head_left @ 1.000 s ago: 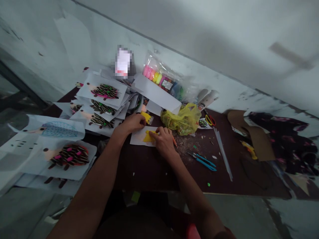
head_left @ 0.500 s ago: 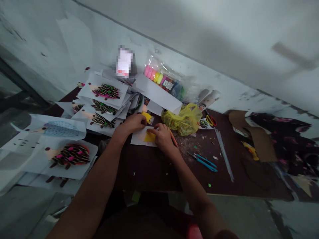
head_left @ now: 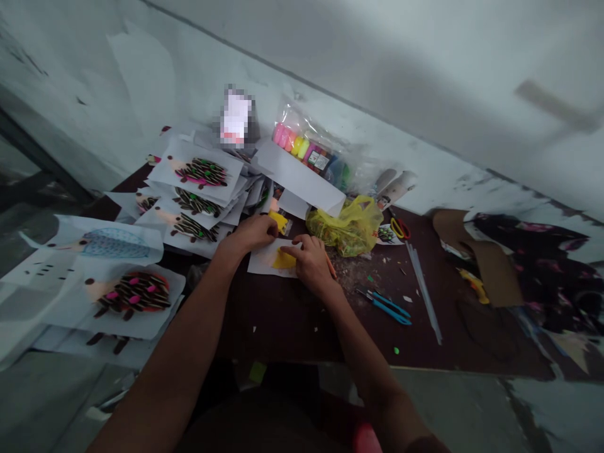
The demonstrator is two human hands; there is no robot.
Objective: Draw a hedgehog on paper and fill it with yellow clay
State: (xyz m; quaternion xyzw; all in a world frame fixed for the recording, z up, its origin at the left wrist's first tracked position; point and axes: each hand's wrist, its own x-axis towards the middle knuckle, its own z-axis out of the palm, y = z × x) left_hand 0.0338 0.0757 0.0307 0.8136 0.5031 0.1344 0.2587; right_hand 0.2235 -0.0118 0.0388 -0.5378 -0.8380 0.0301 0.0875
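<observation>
A white sheet [head_left: 260, 263] lies on the dark table, with a flat yellow patch [head_left: 283, 258] on it beside a pale peach shape. My left hand [head_left: 257, 233] rests at the sheet's upper left edge, fingers curled, next to a yellow piece in clear wrapping [head_left: 279, 221]; whether it holds anything is hidden. My right hand [head_left: 309, 258] lies over the sheet's right side, its fingers apart and a fingertip on the yellow patch. An orange stick-like tool [head_left: 331, 267] shows beside the right hand, partly covered by it.
Stacked hedgehog pictures [head_left: 201, 173] stand at the left. A yellow plastic bag [head_left: 346, 226] sits behind my right hand. Blue snips [head_left: 389, 308], clear sticks [head_left: 425, 292] and red-yellow scissors [head_left: 400, 228] lie to the right. Colored clay packs [head_left: 302, 148] lean by the wall.
My right hand has shifted slightly to the right, and more of the yellow patch shows. The left hand has hardly moved.
</observation>
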